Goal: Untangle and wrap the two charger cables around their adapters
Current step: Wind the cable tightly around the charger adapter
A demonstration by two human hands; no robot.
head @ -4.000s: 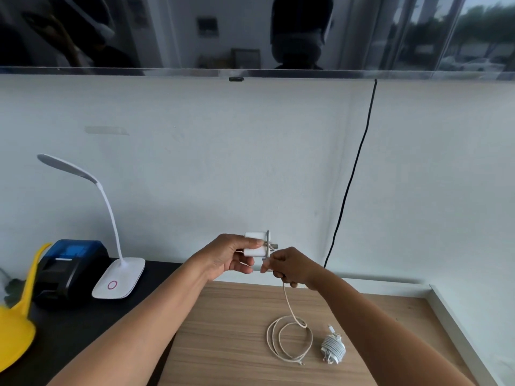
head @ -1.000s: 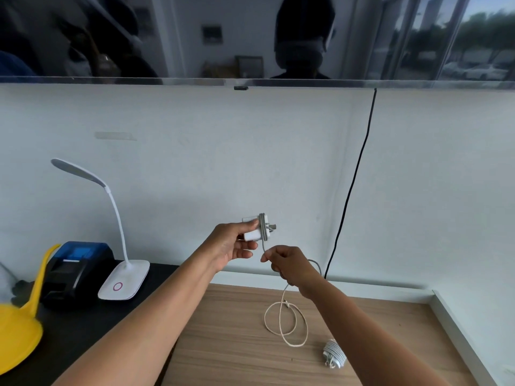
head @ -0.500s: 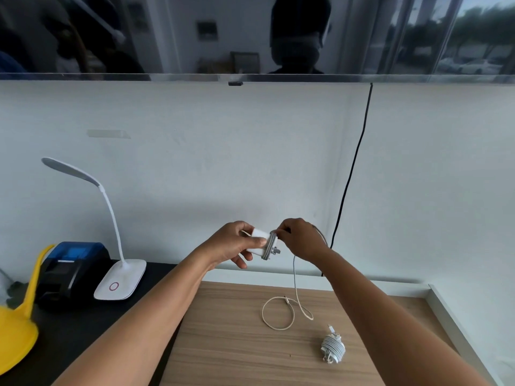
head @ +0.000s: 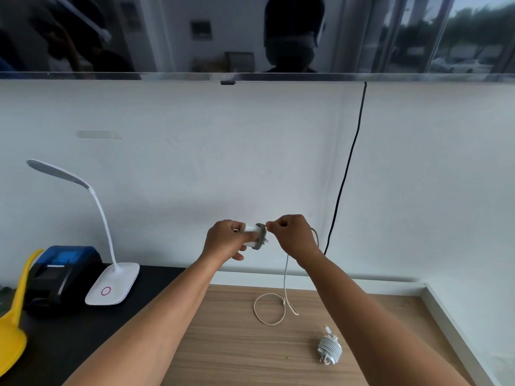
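Gripping adapter [head: 252,235], left hand [head: 227,240] clenched; right hand [head: 292,232] fingers pinch cable [head: 285,274].

Left hand [head: 227,240]: closed around the small white plastic adapter [head: 252,235], held up above the desk's far edge.
Right hand [head: 294,235]: pinching the thin off-white cable [head: 285,274] just beside the adapter's pronged end.
Cable slack: hangs down to a loose loop on the light wooden desk [head: 237,344].
White wrapped charger bundle [head: 329,349]: lies near the desk's right edge.
White gooseneck desk lamp [head: 111,282]: on the black surface [head: 69,344], left.
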